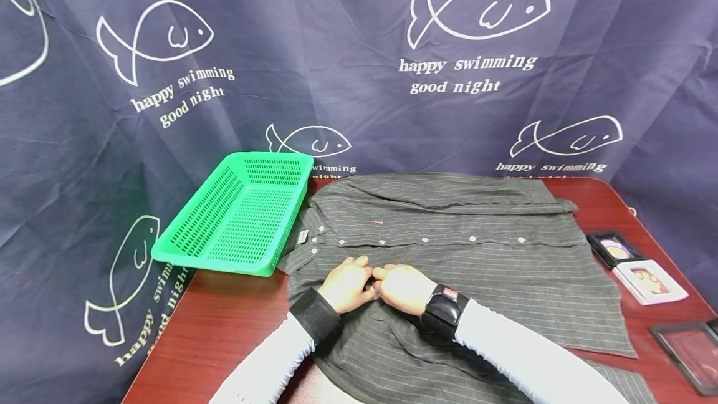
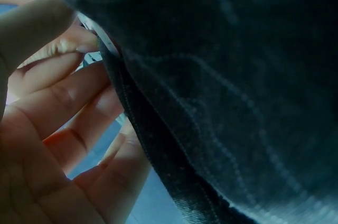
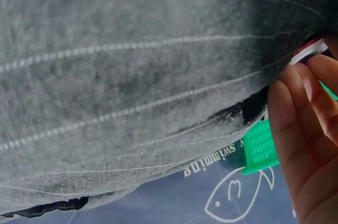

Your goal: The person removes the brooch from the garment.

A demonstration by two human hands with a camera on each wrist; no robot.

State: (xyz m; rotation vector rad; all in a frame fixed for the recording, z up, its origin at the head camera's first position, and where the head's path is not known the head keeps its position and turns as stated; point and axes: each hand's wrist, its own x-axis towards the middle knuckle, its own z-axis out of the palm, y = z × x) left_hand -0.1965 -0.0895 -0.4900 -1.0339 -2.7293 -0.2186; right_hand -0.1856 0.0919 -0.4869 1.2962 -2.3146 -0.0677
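Observation:
A dark grey button-up shirt [image 1: 449,267] with white pinstripes lies spread over the table, collar to the left and its row of white buttons across the middle. Near the lower collar side, my left hand [image 1: 344,285] and right hand [image 1: 405,288] meet fingertip to fingertip, both pinching a raised edge of its cloth. Striped fabric [image 2: 227,86] hangs close over the left fingers [image 2: 68,97]. In the right wrist view, a small whitish piece [image 3: 310,49] shows at the right fingertips; its kind is unclear. The thumbs are partly hidden.
A green plastic basket [image 1: 269,254] stands at the table's left, against the collar. On the right lie an open case with a white, picture-bearing half [image 1: 650,282] and a dark-framed clear panel [image 1: 692,354]. Behind the red-brown table [image 1: 224,329] hangs a fish-print curtain [image 1: 359,48].

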